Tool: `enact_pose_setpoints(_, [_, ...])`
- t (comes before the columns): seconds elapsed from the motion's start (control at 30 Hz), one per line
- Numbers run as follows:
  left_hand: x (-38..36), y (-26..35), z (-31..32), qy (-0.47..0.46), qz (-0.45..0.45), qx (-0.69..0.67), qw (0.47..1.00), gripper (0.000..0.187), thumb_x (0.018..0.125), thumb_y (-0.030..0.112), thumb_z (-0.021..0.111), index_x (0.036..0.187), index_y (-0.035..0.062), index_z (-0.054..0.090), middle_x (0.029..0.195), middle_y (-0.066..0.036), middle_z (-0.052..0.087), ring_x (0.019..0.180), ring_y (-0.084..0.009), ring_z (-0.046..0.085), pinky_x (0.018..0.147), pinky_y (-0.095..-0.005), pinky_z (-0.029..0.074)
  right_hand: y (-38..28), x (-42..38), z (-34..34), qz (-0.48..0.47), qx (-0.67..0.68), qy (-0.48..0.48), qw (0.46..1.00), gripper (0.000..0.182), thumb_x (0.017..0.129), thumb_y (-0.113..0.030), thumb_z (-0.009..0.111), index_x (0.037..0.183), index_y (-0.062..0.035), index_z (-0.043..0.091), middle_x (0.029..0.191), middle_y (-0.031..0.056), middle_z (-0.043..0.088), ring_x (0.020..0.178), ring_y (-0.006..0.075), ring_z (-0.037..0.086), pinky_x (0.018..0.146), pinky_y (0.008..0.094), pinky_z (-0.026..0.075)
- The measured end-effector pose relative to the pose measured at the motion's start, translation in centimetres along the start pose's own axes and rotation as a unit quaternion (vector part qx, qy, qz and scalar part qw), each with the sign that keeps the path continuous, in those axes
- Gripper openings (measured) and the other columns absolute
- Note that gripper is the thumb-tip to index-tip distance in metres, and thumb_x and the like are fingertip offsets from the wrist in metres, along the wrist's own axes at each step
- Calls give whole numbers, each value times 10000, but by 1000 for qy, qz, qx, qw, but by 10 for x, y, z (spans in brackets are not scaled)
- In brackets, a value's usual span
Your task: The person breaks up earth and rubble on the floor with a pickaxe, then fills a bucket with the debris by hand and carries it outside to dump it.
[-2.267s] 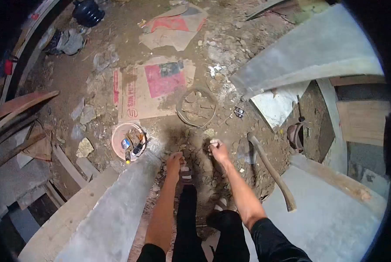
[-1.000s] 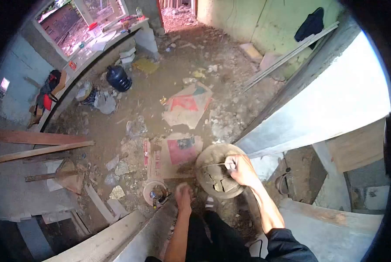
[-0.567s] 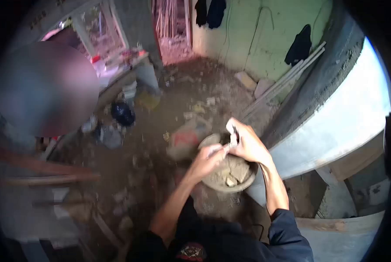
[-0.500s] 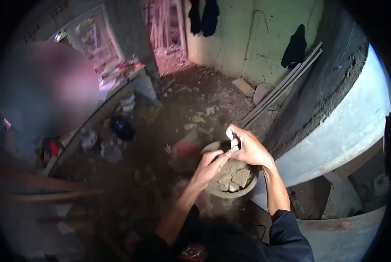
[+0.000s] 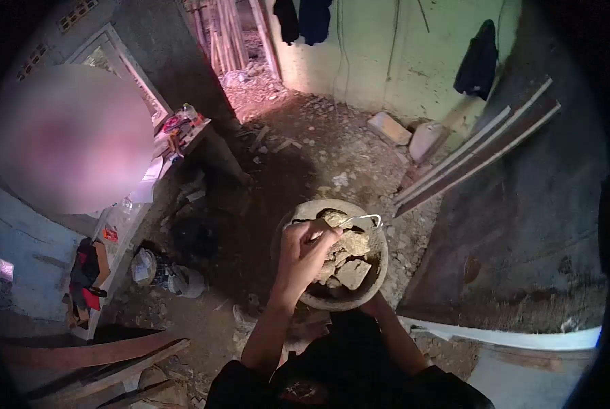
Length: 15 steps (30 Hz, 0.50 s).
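Observation:
A round, mud-caked bucket (image 5: 372, 278) full of broken stone and rubble chunks (image 5: 351, 271) hangs in front of me at chest height. My left hand (image 5: 303, 251) is closed around its thin wire handle (image 5: 363, 218) over the load. My right forearm runs up under the bucket's base, where my right hand (image 5: 371, 309) bears it from below, mostly hidden by the bucket. My dark sleeves and trousers fill the bottom of the view.
A person, blurred, stands at the upper left beside a window ledge (image 5: 181, 129) crowded with small items. Long boards (image 5: 479, 153) lean on the right wall. Bricks (image 5: 389, 127) lie on the littered dirt floor. Planks (image 5: 93, 354) sit lower left, a pale concrete edge (image 5: 516, 338) lower right.
The bucket has been lifted from the ground to chest height. My right hand left the handle and went under the base; my left hand took the handle. My view swung up toward the doorway.

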<state>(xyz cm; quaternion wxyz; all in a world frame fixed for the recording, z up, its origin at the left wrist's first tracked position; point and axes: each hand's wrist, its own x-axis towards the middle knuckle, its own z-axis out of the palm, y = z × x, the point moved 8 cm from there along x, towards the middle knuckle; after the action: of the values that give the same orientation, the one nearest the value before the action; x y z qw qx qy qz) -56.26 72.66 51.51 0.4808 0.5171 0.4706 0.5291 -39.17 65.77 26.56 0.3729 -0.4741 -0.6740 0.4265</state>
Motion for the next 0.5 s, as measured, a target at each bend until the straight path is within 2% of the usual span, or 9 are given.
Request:
enact_pose_setpoints(0.03, [24, 5, -3, -27, -11, -36, 999, 132, 852, 93, 605, 805, -24, 644, 735, 2, 600, 707, -63, 528, 661, -256, 422, 4, 35, 20, 18, 81, -18, 996, 498, 997, -381, 478, 1421, -124, 436, 1354, 116, 527, 1246, 275, 505, 1075, 411, 378])
enact_pose_setpoints(0.07, [51, 1, -14, -14, -5, -32, 999, 132, 852, 93, 605, 805, -24, 644, 735, 2, 600, 707, -63, 528, 661, -256, 422, 16, 65, 36, 96, 176, -57, 978, 498, 997, -381, 478, 1421, -124, 436, 1354, 116, 527, 1246, 275, 505, 1075, 411, 378])
enact_pose_setpoints(0.13, [101, -19, -29, -34, -59, 44, 997, 159, 862, 122, 634, 798, -21, 653, 718, -5, 595, 705, -71, 531, 645, -248, 421, 45, 120, 58, 197, 276, -106, 935, 498, 997, -380, 478, 1421, -124, 436, 1354, 115, 527, 1246, 274, 505, 1074, 411, 379])
enact_pose_setpoints(0.17, [123, -26, -38, 23, -62, -5, 998, 231, 878, 186, 662, 754, -9, 650, 665, 22, 546, 641, -62, 478, 572, -245, 370, 59, 151, 60, 223, 301, -121, 919, 498, 997, -380, 478, 1421, -124, 435, 1354, 115, 527, 1245, 273, 505, 1074, 411, 379])
enact_pose_setpoints(0.2, [150, -29, -46, 36, -50, 2, 998, 231, 878, 186, 662, 754, -9, 650, 665, 22, 546, 641, -62, 478, 572, -245, 370, 74, 180, 61, 243, 317, -132, 907, 498, 997, -380, 478, 1422, -124, 435, 1354, 115, 527, 1245, 273, 505, 1074, 411, 379])
enact_pose_setpoints(0.27, [214, -36, -50, 17, -87, 47, 995, 286, 892, 239, 671, 730, 5, 651, 636, 34, 522, 608, -56, 448, 530, -251, 346, 93, 247, 48, 270, 330, -142, 893, 497, 997, -379, 478, 1422, -124, 435, 1354, 114, 527, 1245, 271, 505, 1073, 411, 380])
enact_pose_setpoints(0.3, [248, -24, -51, -8, -46, 91, 995, 280, 903, 240, 658, 738, 15, 656, 651, 29, 549, 611, -54, 463, 529, -263, 373, 97, 281, 41, 283, 338, -143, 886, 497, 997, -379, 478, 1422, -124, 435, 1354, 114, 527, 1245, 271, 505, 1073, 411, 380])
enact_pose_setpoints(0.4, [339, -31, -62, 9, -86, 64, 994, 309, 910, 254, 655, 725, 7, 646, 655, 21, 564, 619, -63, 477, 537, -274, 391, 121, 377, 17, 308, 334, -143, 879, 497, 997, -379, 478, 1422, -124, 434, 1354, 113, 528, 1244, 269, 506, 1072, 412, 381])
enact_pose_setpoints(0.5, [438, -11, -75, 36, 7, 62, 997, 318, 908, 271, 672, 758, -9, 676, 669, 9, 609, 627, -61, 509, 556, -267, 421, 108, 498, -2, 292, 342, -135, 883, 497, 997, -378, 478, 1422, -125, 434, 1353, 112, 528, 1244, 268, 506, 1072, 412, 382])
